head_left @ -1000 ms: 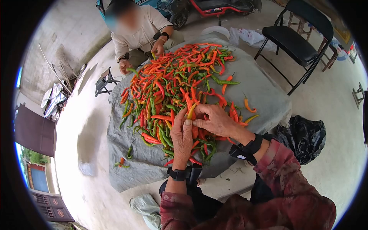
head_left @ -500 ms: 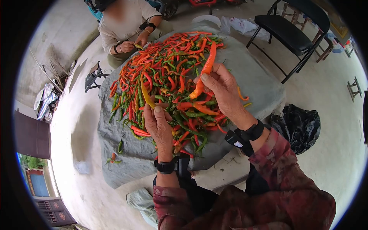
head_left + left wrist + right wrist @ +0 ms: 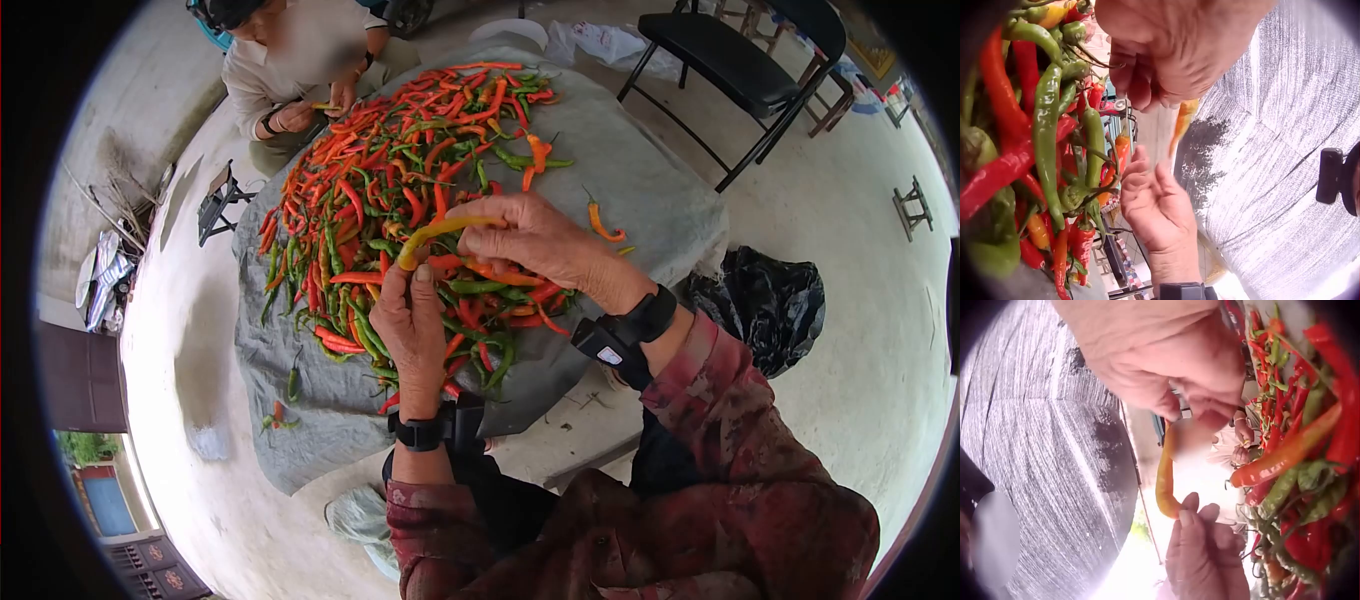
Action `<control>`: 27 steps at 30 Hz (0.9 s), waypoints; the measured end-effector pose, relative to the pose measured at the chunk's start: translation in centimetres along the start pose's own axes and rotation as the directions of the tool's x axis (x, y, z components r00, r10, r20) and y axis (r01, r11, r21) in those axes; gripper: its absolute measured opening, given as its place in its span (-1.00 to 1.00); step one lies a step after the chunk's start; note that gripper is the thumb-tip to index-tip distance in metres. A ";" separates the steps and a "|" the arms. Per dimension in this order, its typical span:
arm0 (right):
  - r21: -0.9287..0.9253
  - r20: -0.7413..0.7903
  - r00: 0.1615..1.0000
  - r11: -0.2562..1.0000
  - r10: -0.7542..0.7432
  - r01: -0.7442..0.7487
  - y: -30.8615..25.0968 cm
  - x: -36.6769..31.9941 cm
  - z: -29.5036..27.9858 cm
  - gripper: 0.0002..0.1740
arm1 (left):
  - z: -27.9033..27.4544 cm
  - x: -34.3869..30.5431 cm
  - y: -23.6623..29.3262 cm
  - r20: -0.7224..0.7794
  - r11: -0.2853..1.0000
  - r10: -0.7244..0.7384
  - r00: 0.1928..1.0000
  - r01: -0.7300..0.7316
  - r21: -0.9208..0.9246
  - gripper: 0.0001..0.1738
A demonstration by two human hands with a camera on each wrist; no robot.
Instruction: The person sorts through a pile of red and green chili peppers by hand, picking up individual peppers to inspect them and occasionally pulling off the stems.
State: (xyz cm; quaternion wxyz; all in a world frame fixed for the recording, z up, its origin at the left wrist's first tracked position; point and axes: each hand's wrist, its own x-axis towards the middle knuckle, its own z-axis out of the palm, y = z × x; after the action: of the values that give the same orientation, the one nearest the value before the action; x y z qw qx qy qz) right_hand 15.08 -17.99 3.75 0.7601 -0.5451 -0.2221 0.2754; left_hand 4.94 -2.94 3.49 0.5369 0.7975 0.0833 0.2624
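Note:
A curved yellow chili pepper (image 3: 437, 232) is held between both hands above the pile. My left hand (image 3: 411, 318) pinches its bent lower end between thumb and fingers, as the right wrist view shows. At its other end, my right hand (image 3: 540, 243) pinches with thumb and fingertips, covering that tip. Under and beyond the hands spreads a large heap of red, orange and green chili peppers (image 3: 350, 200). An orange-red chili pepper (image 3: 539, 152) lies at the heap's far right side.
A grey cloth (image 3: 660, 190) covers the table beneath the heap. Across it, another person (image 3: 285, 75) handles a yellowish pepper. A black folding chair (image 3: 720, 75) stands at the far right, a black plastic bag (image 3: 765, 305) on the floor at right, and a small folding stool (image 3: 222, 203) at left.
The right hand, holding a long orange-red pepper half a second ago, has let it go and come left to the yellow pepper. The left hand has kept the yellow pepper, now turned more level.

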 end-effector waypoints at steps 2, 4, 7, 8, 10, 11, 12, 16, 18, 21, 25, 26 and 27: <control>-0.151 0.195 0.981 0.988 -0.006 0.036 0.3 -0.2 0.6 -0.54 | 0.0 0.1 -0.5 -0.014 1.000 0.010 1.000 -0.010 0.029 -0.80; -0.106 0.219 0.975 0.993 -0.026 0.050 -0.1 -0.5 1.1 -0.56 | 0.2 0.3 -1.2 0.022 0.990 0.132 0.991 -0.133 0.056 -0.81; -0.226 0.167 0.973 0.954 -0.160 0.196 0.7 -0.4 1.4 -0.56 | 0.2 0.2 -0.8 0.214 0.983 0.084 0.973 -0.116 0.141 -0.81; -0.232 0.094 0.983 0.956 -0.159 0.177 1.1 -0.4 1.4 -0.57 | 0.7 0.0 -0.4 0.220 0.972 0.154 0.963 -0.188 0.140 -0.82; -0.139 0.020 0.999 0.989 -0.048 0.050 0.5 -0.2 0.7 -0.60 | 0.7 -0.3 -0.3 0.241 0.958 0.168 0.956 -0.216 0.189 -0.83; -0.038 -0.040 0.997 0.997 0.068 -0.070 0.1 0.1 0.2 -0.62 | 0.7 -0.5 -0.3 0.258 0.939 0.185 0.948 -0.248 0.237 -0.84; 0.081 -0.155 0.985 0.995 0.068 -0.056 -0.3 0.6 -0.5 -0.70 | 0.8 -0.7 0.1 0.236 0.959 0.145 0.961 -0.195 0.206 -0.85; 0.281 -0.362 0.931 0.958 0.054 0.054 0.1 2.5 -4.3 -0.71 | 0.6 -0.8 -0.2 0.196 0.971 0.106 0.975 -0.144 0.191 -0.80; 0.453 -0.482 0.862 0.887 0.155 0.094 0.4 3.2 -5.0 -0.75 | 0.3 -0.8 -0.8 0.217 0.948 0.180 0.959 -0.229 0.223 -0.82; 0.167 -0.401 0.907 0.984 0.131 -0.069 1.0 3.2 -5.9 -0.73 | 0.2 -0.8 -1.0 0.233 0.934 0.209 0.950 -0.265 0.242 -0.85; -0.776 -0.308 0.914 0.626 -0.265 -0.080 2.7 3.2 -5.4 -0.73 | 0.0 -0.7 -0.7 0.238 0.929 0.224 0.945 -0.281 0.241 -0.86; -0.892 -0.255 0.945 0.428 -0.206 -0.147 3.0 3.2 -5.5 -0.73 | 0.0 -0.7 -0.8 0.241 0.930 0.223 0.944 -0.281 0.237 -0.86; -0.962 -0.215 0.967 0.202 -0.134 -0.186 3.3 3.3 -5.7 -0.72 | 0.1 -0.7 -0.7 0.244 0.931 0.223 0.944 -0.280 0.232 -0.86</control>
State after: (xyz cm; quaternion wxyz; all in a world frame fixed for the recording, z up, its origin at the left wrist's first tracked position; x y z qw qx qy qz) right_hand 20.56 -19.00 -1.01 0.2608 -0.9354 -0.2383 0.0142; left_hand 4.56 -3.00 2.56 0.3935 0.8893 -0.0440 0.2289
